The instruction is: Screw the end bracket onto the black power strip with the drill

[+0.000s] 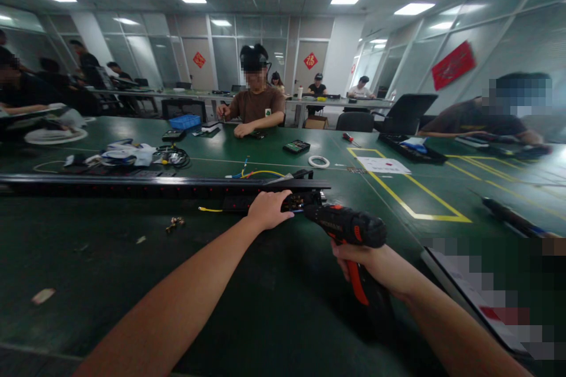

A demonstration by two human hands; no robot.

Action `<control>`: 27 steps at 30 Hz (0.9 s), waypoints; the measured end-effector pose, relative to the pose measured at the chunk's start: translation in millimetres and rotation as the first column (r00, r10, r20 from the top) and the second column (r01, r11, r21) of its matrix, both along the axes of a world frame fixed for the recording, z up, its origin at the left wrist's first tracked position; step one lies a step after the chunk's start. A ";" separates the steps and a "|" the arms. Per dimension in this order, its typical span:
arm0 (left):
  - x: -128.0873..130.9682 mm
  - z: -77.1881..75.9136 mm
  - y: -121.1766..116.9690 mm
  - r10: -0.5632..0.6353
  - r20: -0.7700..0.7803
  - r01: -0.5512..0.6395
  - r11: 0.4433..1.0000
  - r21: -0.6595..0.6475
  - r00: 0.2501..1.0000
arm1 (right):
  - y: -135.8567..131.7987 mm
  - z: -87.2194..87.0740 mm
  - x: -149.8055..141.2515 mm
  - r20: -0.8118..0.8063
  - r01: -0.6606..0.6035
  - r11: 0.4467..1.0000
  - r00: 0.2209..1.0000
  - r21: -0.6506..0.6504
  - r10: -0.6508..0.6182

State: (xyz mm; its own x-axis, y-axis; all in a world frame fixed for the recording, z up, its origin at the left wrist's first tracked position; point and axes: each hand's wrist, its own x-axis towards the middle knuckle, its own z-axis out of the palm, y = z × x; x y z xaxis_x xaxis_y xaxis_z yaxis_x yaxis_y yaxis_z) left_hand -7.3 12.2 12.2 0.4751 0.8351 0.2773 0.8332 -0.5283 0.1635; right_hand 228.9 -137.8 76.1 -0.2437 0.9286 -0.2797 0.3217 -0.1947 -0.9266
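Note:
A long black metal housing (132, 187) with small red marks along its side lies across the green table in front of me. My left hand (267, 210) grips it near its right end, fingers curled over the edge and thumb pointing right. Small brass-coloured parts (301, 201) show inside that end. In my right hand (365, 260) is a black and orange cordless drill (347, 224), held by its handle. Its nose points left at the housing's open end, close to my left thumb; whether the tip touches anything is hidden. A yellow wire (210, 210) with a metal lug sticks out below the housing.
Several brass screws (175, 223) lie on the table at left. Beyond the housing are bundled cables (172, 156), a white tape roll (319, 162), a red screwdriver (351, 139) and a paper sheet (384, 165). Co-workers sit opposite and at right. A panel (475, 300) lies near my right arm.

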 end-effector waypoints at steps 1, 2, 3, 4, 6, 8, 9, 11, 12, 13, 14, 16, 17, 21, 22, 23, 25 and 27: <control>0.0 0.2 -0.1 -0.001 0.000 0.001 1.000 -0.004 1.000 | -0.2 0.5 -0.6 0.007 0.000 1.000 1.000 0.000 0.000; 0.0 0.4 -0.2 0.000 0.000 0.000 1.000 -0.008 1.000 | -0.2 0.7 -1.0 0.011 0.003 1.000 1.000 0.000 -0.003; 0.2 0.4 -0.1 0.000 -0.001 0.000 1.000 -0.011 1.000 | -0.1 0.7 -1.3 0.012 0.007 1.000 1.000 0.000 -0.007; 0.4 0.3 0.0 0.000 -0.002 0.000 1.000 -0.013 1.000 | 0.1 0.6 -1.4 0.011 0.009 1.000 1.000 0.000 -0.009; 1.0 0.0 0.4 0.000 -0.003 0.000 1.000 -0.011 1.000 | 0.4 0.4 -1.2 0.008 0.011 1.000 1.000 0.001 -0.011; 1.3 -0.6 0.8 0.002 -0.001 -0.002 1.000 -0.006 1.000 | 0.6 0.5 -1.0 0.002 0.013 1.000 1.000 0.001 -0.013; 1.4 -0.9 0.9 0.004 0.001 -0.004 1.000 -0.005 1.000 | 0.6 0.8 -0.9 -0.002 0.013 1.000 1.000 0.001 -0.013; 1.4 -1.5 1.2 0.004 0.004 -0.004 1.000 -0.003 1.000 | 0.4 1.4 -1.0 -0.009 0.015 1.000 1.000 -0.004 -0.015; 1.3 -1.7 1.4 0.004 0.005 -0.004 1.000 -0.001 1.000 | 0.2 1.7 -1.3 -0.012 0.017 1.000 1.000 -0.006 -0.017; 1.1 -2.0 1.6 0.002 0.005 -0.002 1.000 0.001 1.000 | 0.0 2.0 -1.7 -0.013 0.018 1.000 1.000 -0.009 -0.018; 1.0 -2.3 1.8 0.001 0.004 -0.001 1.000 0.006 1.000 | -0.2 2.4 -2.2 -0.013 0.021 1.000 1.000 -0.010 -0.021; 0.7 -3.1 2.4 -0.001 0.001 0.001 1.000 0.018 1.000 | -0.5 3.3 -3.5 -0.017 0.035 0.999 0.999 -0.010 -0.035; 0.6 -3.5 2.7 -0.002 0.000 0.002 1.000 0.023 1.000 | -0.7 3.8 -4.1 -0.020 0.041 0.999 0.999 -0.011 -0.042; 0.5 -4.5 3.6 0.000 -0.006 0.000 1.000 0.025 1.000 | -0.8 4.9 -4.6 -0.031 0.046 0.998 0.998 -0.036 -0.047; 0.4 -4.6 3.7 0.003 -0.008 -0.003 1.000 0.025 1.000 | -0.7 4.8 -4.2 -0.033 0.047 0.998 0.998 -0.044 -0.048; 0.4 -4.6 3.7 0.005 -0.010 -0.005 1.000 0.026 1.000 | -0.5 4.6 -3.7 -0.036 0.048 0.998 0.998 -0.048 -0.050; 0.4 -4.4 3.6 0.007 -0.011 -0.006 1.000 0.028 1.000 | -0.1 4.1 -2.6 -0.043 0.055 0.997 0.997 -0.052 -0.058; 0.5 -4.1 3.3 0.005 -0.012 -0.005 0.999 0.032 1.000 | 0.2 3.6 -1.9 -0.046 0.059 0.997 0.997 -0.052 -0.062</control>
